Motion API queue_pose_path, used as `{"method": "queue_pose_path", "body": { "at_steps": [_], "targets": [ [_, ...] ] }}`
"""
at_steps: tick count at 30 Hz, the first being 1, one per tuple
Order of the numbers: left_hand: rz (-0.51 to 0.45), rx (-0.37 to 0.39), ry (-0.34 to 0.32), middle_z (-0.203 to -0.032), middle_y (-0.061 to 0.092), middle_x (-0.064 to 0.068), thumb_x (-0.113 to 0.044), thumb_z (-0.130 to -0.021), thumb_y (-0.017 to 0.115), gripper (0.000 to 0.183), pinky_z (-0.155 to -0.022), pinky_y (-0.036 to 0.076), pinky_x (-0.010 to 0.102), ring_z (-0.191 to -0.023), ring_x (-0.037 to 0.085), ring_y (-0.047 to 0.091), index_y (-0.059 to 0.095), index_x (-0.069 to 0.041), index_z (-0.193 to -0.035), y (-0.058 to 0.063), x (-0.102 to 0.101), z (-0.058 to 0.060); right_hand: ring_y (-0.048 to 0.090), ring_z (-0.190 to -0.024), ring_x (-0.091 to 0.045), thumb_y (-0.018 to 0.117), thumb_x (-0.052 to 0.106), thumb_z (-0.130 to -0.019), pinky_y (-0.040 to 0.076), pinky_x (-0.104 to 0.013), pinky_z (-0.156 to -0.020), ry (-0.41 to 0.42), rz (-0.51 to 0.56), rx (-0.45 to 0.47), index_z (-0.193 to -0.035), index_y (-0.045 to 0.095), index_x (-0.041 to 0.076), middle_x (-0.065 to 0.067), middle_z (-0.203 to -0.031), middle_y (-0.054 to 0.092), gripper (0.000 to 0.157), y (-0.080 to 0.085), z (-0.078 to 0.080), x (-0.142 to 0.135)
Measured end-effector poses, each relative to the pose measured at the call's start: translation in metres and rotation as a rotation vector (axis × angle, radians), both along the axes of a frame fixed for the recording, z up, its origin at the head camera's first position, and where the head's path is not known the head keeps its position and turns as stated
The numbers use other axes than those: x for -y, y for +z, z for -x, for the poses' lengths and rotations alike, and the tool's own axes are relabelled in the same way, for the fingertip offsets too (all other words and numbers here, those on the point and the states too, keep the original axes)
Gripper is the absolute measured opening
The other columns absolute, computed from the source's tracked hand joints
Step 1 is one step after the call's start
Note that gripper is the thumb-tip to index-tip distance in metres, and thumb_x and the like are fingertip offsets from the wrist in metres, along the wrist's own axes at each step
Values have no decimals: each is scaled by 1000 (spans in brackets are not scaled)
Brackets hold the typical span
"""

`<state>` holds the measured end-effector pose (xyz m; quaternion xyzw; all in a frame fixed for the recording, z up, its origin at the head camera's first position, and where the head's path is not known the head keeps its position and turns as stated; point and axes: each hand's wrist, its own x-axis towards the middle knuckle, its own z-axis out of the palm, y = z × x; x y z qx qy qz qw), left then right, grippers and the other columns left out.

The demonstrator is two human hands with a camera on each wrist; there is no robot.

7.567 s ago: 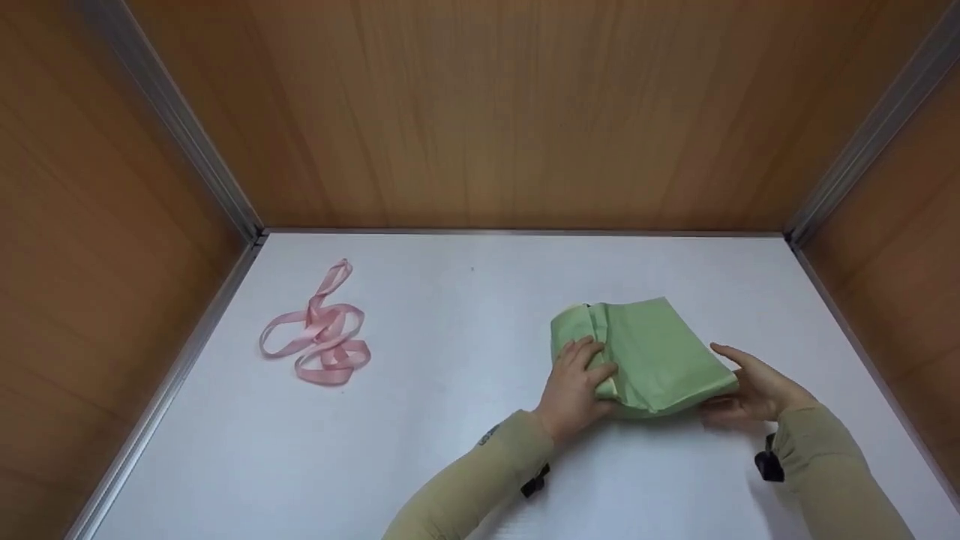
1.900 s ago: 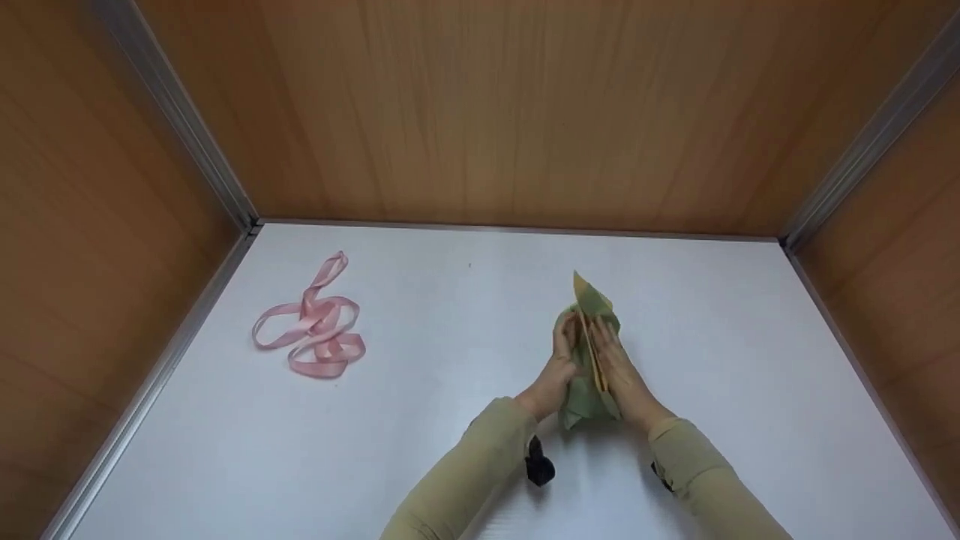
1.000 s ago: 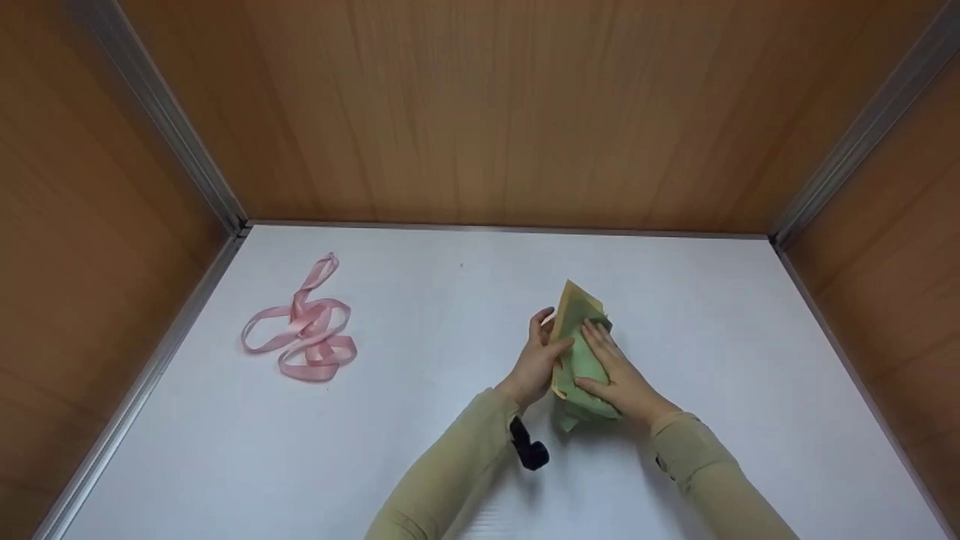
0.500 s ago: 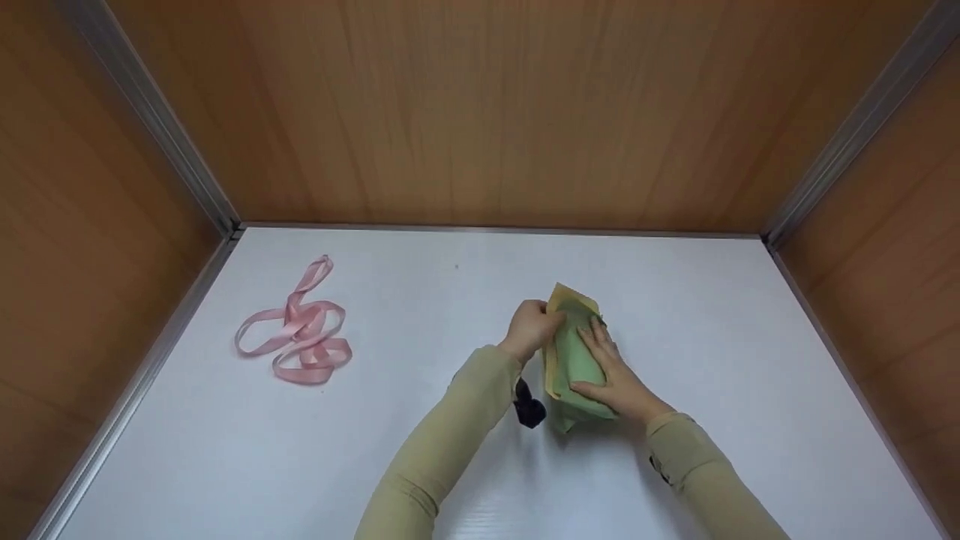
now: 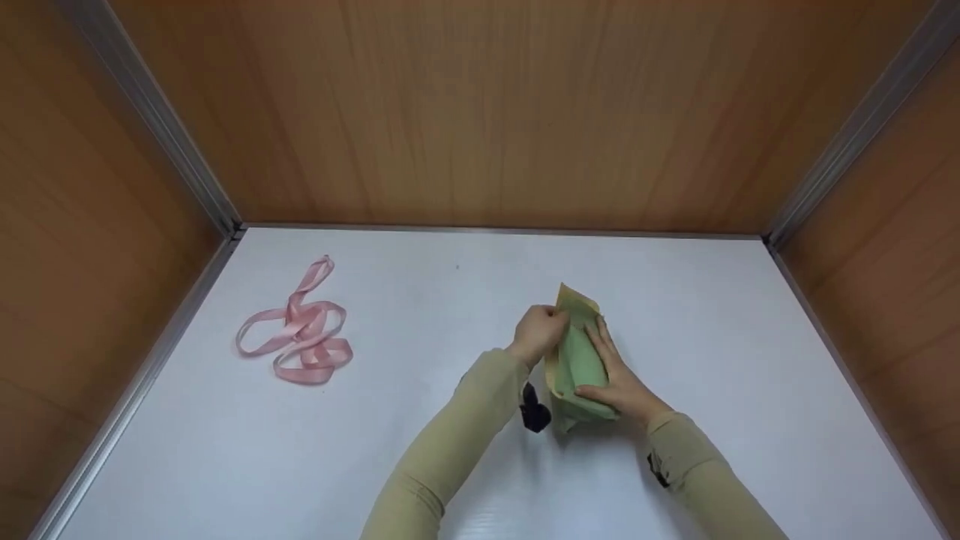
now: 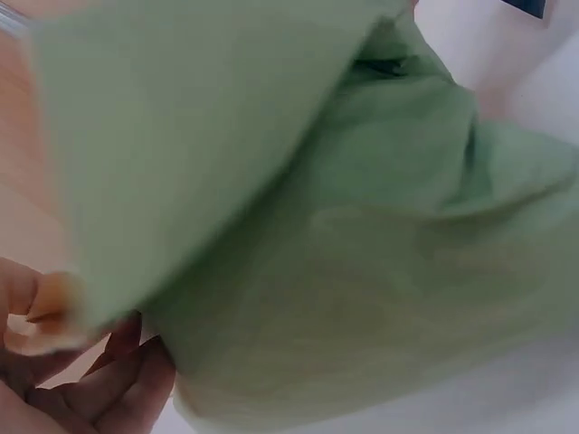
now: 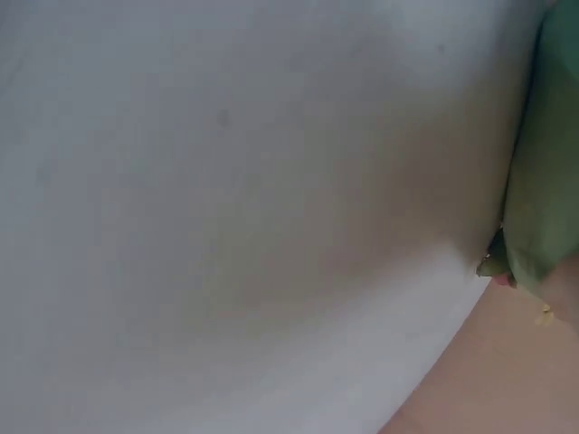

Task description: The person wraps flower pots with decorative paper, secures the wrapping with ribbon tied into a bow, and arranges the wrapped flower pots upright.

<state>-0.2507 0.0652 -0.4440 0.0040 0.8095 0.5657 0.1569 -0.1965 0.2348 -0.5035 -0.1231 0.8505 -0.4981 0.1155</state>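
A green paper-wrapped package (image 5: 583, 364) stands tilted on the white table, right of the middle, in the head view. Its paper has a yellowish inner side that shows along the raised flap. At the upper left edge, my left hand (image 5: 538, 332) pinches the paper flap between thumb and fingers. The left wrist view shows the green flap (image 6: 181, 136) close up, with the curled left fingers (image 6: 118, 389) at its lower corner. My right hand (image 5: 619, 379) rests against the package's right side, fingers fairly straight and thumb spread. The right wrist view catches only the package's green edge (image 7: 547, 172).
A loosely looped pink ribbon (image 5: 304, 330) lies on the table's left part. Wood panels (image 5: 480, 112) with metal edging rise at the back and both sides of the white tabletop (image 5: 420, 285).
The package, lying flat in the earliest frame, now stands tilted with a flap raised. My left hand has moved up to its upper left edge; the right has stayed against its right side lately.
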Motion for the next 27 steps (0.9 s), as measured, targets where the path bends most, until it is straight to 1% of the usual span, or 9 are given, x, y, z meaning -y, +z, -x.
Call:
{"method": "queue_pose_path", "body": {
  "at_steps": [2, 5, 8, 10, 13, 16, 20, 23, 27],
  "targets": [
    [-2, -12, 8, -95, 67, 8, -21, -94, 46, 34, -68, 52, 25, -82, 15, 62, 65, 3, -110, -2, 1, 0, -15, -144, -34, 56, 36, -92, 0, -64, -111, -36, 55, 47, -153, -1, 21, -3, -158, -20, 85, 0, 1, 1],
    [-34, -14, 26, -75, 59, 3, -17, -94, 45, 28, -57, 45, 21, -66, 11, 54, 66, 1, -92, -4, 3, 0, -13, -145, -33, 46, 33, -97, -2, -61, -112, -109, 108, 89, -153, -1, 18, -5, -158, -14, 75, 0, 1, 3],
    [-97, 19, 40, -66, 51, -1, -16, -94, 45, 25, -52, 42, 19, -58, 9, 48, 61, -4, -79, -6, 5, 0, -10, -145, -36, 50, 30, -97, 0, -59, -113, -155, 99, 96, -152, -1, 12, -10, -158, -11, 78, 1, 3, 6],
    [-144, 50, 56, -65, 50, -2, -16, -94, 45, 24, -52, 43, 18, -57, 7, 49, 58, -7, -77, -8, 7, 1, -9, -144, -37, 54, 29, -94, 0, -59, -113, -151, 77, 84, -152, -2, 10, -12, -157, -11, 83, 2, 4, 8],
    [-197, 88, 77, -64, 52, -3, -18, -95, 45, 26, -53, 45, 18, -57, 5, 50, 59, -7, -76, -10, 9, 2, -7, -144, -38, 58, 33, -92, 2, -60, -113, -130, 53, 77, -152, -2, 11, -12, -157, -10, 88, 3, 6, 9],
    [-218, 102, 72, -64, 54, -3, -20, -96, 45, 28, -54, 46, 18, -56, 5, 52, 63, -4, -81, -13, 10, 3, -6, -145, -37, 57, 34, -93, 1, -60, -113, -133, 83, 85, -152, -1, 15, -12, -158, -8, 85, 4, 7, 10],
    [-212, 112, 53, -68, 58, -2, -23, -96, 46, 29, -58, 47, 19, -60, 6, 55, 66, -2, -92, -15, 12, 2, -5, -145, -36, 52, 32, -95, 0, -59, -113, -170, 134, 83, -152, 0, 16, -12, -157, -9, 78, 2, 6, 12],
    [-208, 114, 46, -73, 62, -1, -22, -95, 47, 28, -62, 50, 21, -64, 7, 58, 66, -2, -96, -16, 14, 1, -2, -144, -38, 52, 33, -94, 4, -59, -113, -223, 121, 69, -150, 5, 14, -15, -154, -10, 76, 0, 6, 14],
    [-214, 113, 25, -76, 62, 0, -19, -94, 46, 27, -65, 50, 21, -67, 8, 57, 66, -2, -96, -17, 17, 0, 6, -142, -39, 54, 36, -93, 11, -56, -114, -287, 94, 81, -147, 10, 7, -19, -149, -2, 75, 0, 8, 16]
  ]
}}
